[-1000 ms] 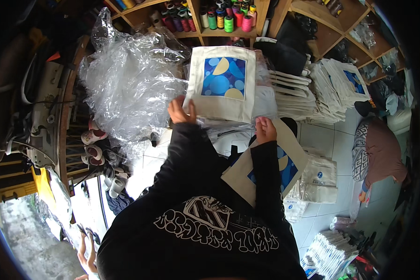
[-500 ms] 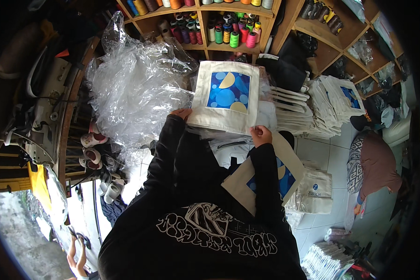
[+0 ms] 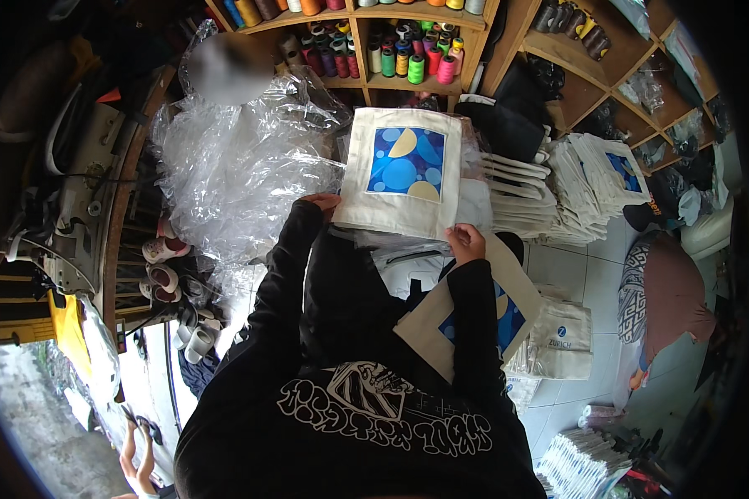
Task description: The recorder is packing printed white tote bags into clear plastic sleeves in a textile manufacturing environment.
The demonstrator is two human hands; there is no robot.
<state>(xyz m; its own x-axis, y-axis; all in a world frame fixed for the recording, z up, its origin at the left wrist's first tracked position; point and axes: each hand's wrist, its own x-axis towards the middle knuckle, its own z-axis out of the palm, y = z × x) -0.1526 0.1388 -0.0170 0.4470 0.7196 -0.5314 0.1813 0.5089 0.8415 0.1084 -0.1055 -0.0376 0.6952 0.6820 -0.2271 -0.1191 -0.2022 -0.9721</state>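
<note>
Gripping the lower corners of a cream tote bag (image 3: pixel 404 170) with a blue-and-yellow print, left hand (image 3: pixel 320 204) and right hand (image 3: pixel 466 241) are closing on cloth, keeping it spread flat above the clear plastic wrap (image 3: pixel 233 166).

Two hands, left (image 3: pixel 323 202) and right (image 3: pixel 466 242), one printed tote bag (image 3: pixel 404 170) between them, a second tote (image 3: pixel 483 320) below the right.

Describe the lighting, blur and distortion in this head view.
Head view: soft daylight, no harsh shadows; glare flecks on the clear plastic sheeting; shelf edges bend toward the dark fisheye rim; one blurred patch at upper left; the cream tote bag between left hand and right hand is sharp.
</note>
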